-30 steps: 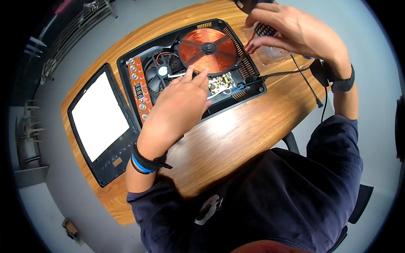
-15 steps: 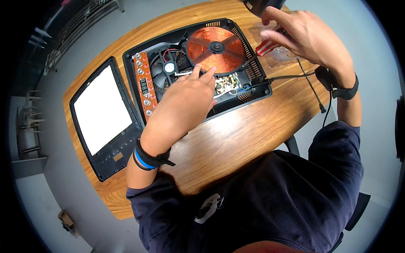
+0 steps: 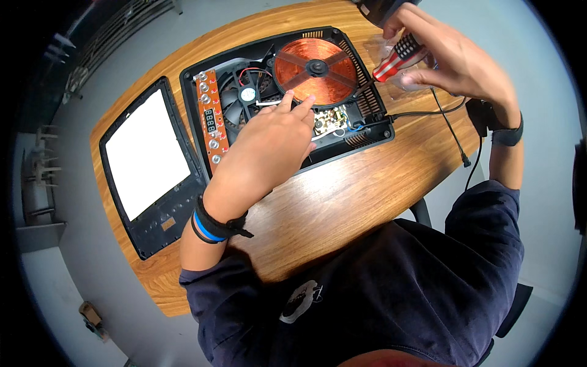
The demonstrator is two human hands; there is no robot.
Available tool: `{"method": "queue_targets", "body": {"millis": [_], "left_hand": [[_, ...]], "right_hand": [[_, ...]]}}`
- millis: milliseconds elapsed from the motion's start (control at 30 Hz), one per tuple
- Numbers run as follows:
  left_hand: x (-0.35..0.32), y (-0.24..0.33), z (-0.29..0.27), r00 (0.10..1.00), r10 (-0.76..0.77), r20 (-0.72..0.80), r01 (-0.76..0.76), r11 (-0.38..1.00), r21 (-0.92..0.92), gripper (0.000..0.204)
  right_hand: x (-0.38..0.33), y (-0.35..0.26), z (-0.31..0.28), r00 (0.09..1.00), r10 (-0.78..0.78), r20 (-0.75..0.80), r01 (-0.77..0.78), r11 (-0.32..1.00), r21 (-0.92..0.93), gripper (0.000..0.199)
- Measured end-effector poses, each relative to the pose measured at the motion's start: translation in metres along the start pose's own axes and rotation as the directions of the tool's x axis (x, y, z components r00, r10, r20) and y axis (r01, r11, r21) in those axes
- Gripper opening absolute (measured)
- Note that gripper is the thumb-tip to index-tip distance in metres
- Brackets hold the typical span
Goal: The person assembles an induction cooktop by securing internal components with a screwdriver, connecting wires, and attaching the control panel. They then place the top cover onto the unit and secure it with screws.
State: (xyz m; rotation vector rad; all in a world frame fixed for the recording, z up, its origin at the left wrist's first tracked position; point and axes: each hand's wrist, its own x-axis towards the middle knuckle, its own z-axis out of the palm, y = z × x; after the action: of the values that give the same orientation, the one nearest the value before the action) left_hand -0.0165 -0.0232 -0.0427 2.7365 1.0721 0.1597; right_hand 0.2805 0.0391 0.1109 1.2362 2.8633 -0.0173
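My left hand (image 3: 272, 144) reaches over an opened induction cooker (image 3: 315, 164), two fingers stretched apart with their tips at the near edge of the round copper coil (image 3: 293, 67). Right of the cooker, my right hand (image 3: 449, 58) is closed around the black end of a red-and-white screwdriver (image 3: 391, 64), whose shaft slants down toward the cooker's right side. A black fan (image 3: 232, 110), an orange button board (image 3: 211, 122) with a small display, and a pale circuit board (image 3: 330, 122) sit inside the housing. The left hand partly hides the fan and lower housing.
Left of the cooker lies its detached cover (image 3: 150, 159), a black frame around a white panel. A clear plastic bag (image 3: 397, 92) is under the right hand. Black cables (image 3: 449, 128) run off the table's right side. A dark object (image 3: 376, 9) stands at the far edge.
My right hand has closed around the screwdriver's end, and its handle now tilts up off the bag. The left hand stays at the coil.
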Motion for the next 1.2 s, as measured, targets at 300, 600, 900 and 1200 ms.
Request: {"method": "queue_targets", "body": {"millis": [300,600,900,1200], "left_hand": [[0.003,0.001,0.001,1.0,0.023,-0.003,-0.023,1.0,0.017,0.052],[0.005,0.002,-0.002,1.0,0.022,0.007,-0.022,1.0,0.009,0.052],[0.006,0.003,-0.002,1.0,0.009,0.012,-0.01,1.0,0.009,0.052],[0.007,0.001,0.0,1.0,0.014,0.014,-0.014,1.0,-0.011,0.05]], "right_hand": [[-0.002,0.033,0.012,0.999,0.013,0.05,-0.014,0.999,0.034,0.061],[-0.016,0.034,0.014,0.998,-0.061,-0.016,0.06,0.998,-0.024,0.034],[-0.015,0.04,0.015,0.984,-0.18,-0.016,0.18,0.983,0.015,0.034],[-0.012,0.042,0.016,0.992,-0.124,-0.005,0.124,0.992,0.033,0.035]]}}
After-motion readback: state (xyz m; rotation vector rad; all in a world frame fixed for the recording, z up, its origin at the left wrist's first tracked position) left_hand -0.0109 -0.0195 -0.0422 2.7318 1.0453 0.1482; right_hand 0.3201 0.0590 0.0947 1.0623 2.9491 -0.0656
